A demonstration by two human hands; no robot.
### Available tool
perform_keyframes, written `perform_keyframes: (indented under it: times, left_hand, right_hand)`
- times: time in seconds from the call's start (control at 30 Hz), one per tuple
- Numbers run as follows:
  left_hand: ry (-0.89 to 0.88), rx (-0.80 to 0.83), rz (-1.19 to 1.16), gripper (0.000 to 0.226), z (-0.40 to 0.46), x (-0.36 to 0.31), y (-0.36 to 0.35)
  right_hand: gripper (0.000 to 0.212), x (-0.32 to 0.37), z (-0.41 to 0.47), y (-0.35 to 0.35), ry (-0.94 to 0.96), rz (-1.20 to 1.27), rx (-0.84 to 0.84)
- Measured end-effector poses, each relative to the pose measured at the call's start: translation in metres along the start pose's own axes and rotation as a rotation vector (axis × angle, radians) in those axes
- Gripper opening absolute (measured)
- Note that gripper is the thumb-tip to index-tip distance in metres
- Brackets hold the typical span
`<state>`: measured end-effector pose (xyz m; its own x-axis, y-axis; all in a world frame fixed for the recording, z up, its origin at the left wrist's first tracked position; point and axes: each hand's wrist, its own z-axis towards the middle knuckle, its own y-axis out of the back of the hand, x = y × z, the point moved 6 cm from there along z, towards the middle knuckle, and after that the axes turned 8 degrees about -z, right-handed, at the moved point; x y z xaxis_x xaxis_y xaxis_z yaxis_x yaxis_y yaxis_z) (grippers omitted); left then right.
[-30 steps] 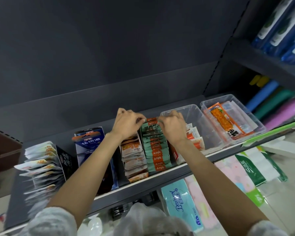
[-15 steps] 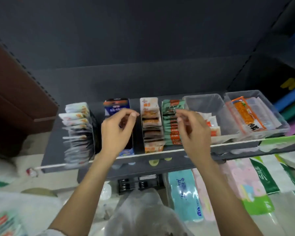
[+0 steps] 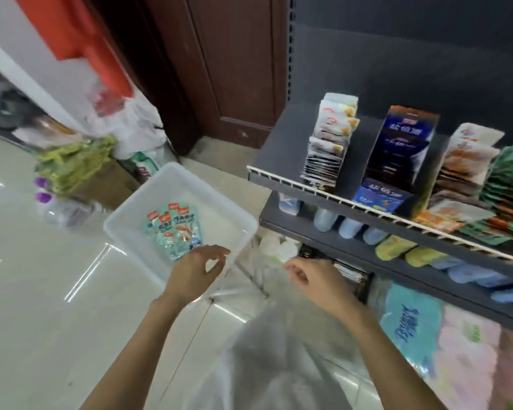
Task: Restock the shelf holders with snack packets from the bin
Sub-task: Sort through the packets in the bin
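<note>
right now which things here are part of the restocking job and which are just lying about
Part of the job:
- white bin
- teal snack packets in it
- shelf holders with packets
- left hand, open above the bin's near rim
- right hand, holding nothing

Lying about:
- tissue packs
- plastic bags by the door
- purple-capped bottles

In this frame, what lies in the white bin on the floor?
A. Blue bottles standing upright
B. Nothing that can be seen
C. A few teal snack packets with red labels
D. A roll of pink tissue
C: a few teal snack packets with red labels lie flat on the bottom of the white bin, just beyond the left hand, which holds nothing.
</note>
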<state>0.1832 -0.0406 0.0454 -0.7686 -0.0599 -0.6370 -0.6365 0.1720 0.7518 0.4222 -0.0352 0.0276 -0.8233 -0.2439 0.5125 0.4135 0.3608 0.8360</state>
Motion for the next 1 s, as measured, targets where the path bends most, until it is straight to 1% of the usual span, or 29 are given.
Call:
perform_keyframes:
  times: [0.1, 0.13, 0.2, 0.27, 0.37, 0.47, 0.6, 0.7, 0.77, 0.83, 0.9, 1.0]
  left_hand:
    - [0.229, -0.198, -0.192, 0.018, -0.007, 0.063, 0.038]
    - [0.29, -0.238, -0.236, 0.016, -0.006, 0.084, 0.048]
    - [0.383, -0.272, -0.265, 0.02, 0.005, 0.124, 0.069]
    - [0.463, -0.251, -0.248, 0.026, 0.024, 0.163, 0.085]
    - [0.521, -0.116, -0.135, 0.04, 0.065, 0.214, 0.092]
    - [0.484, 0.029, 0.001, 0.052, 0.107, 0.246, 0.087]
    - [0.425, 0.191, 0.107, 0.058, 0.144, 0.272, 0.069]
    - [0.398, 0.318, 0.148, 0.08, 0.152, 0.28, 0.049]
    - [0.297, 0.384, 0.14, 0.082, 0.152, 0.278, 0.037]
    - [0.161, 0.446, 0.146, 0.077, 0.153, 0.272, 0.029]
    - [0.08, 0.459, 0.173, 0.077, 0.156, 0.267, 0.025]
    - [0.079, 0.424, 0.234, 0.085, 0.159, 0.269, 0.025]
  right_hand:
    - [0.02, 0.034, 0.024, -0.027, -0.021, 0.011, 0.049]
    - [0.019, 0.047, 0.035, -0.035, -0.017, 0.039, 0.046]
    - [0.018, 0.074, 0.062, -0.051, -0.022, 0.093, 0.035]
    - [0.018, 0.095, 0.093, -0.069, -0.064, 0.141, 0.02]
    - [0.023, 0.121, 0.143, -0.102, -0.144, 0.18, 0.017]
    - [0.034, 0.137, 0.193, -0.141, -0.267, 0.147, 0.05]
    - [0.054, 0.151, 0.246, -0.19, -0.416, 0.107, 0.086]
    - [0.076, 0.159, 0.267, -0.22, -0.497, 0.053, 0.148]
    - [0.084, 0.161, 0.271, -0.235, -0.493, -0.071, 0.218]
    - [0.084, 0.158, 0.267, -0.243, -0.486, -0.192, 0.256]
    - [0.084, 0.149, 0.255, -0.242, -0.551, -0.226, 0.221]
    - [0.084, 0.131, 0.234, -0.232, -0.738, -0.187, 0.079]
